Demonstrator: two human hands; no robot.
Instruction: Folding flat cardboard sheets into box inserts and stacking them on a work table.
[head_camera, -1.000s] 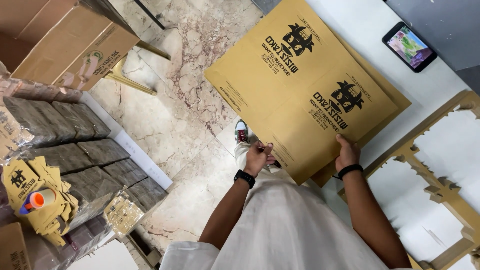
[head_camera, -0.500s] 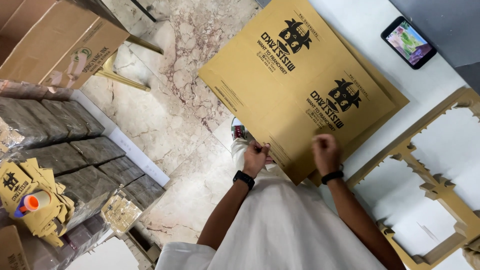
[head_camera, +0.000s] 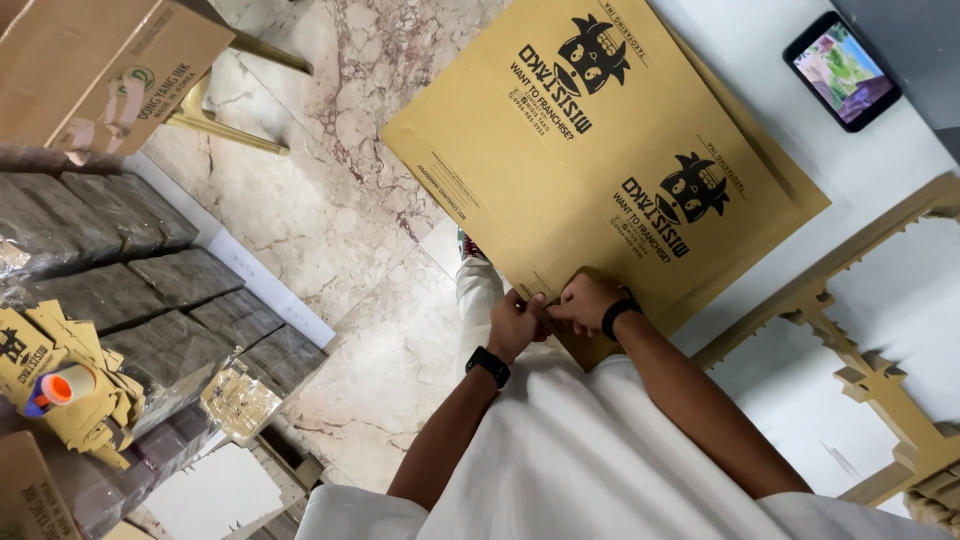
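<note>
Hands, left (head_camera: 516, 322) and right (head_camera: 587, 301), together, pinching the near edge of the flat cardboard sheet (head_camera: 590, 160) beyond them.

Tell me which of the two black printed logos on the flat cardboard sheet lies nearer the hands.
The logo toward the sheet's right end; the other logo sits farther up, away from both hands.

My right hand (head_camera: 588, 302) has slid leftward along the near edge of the flat cardboard sheet (head_camera: 600, 160); a second ago it sat well apart from my left hand (head_camera: 516, 325), and now the two are touching at the same spot on that edge. My left hand has barely shifted. Both grips now pinch the edge together, fingers curled over it, where before each held its own stretch.
</note>
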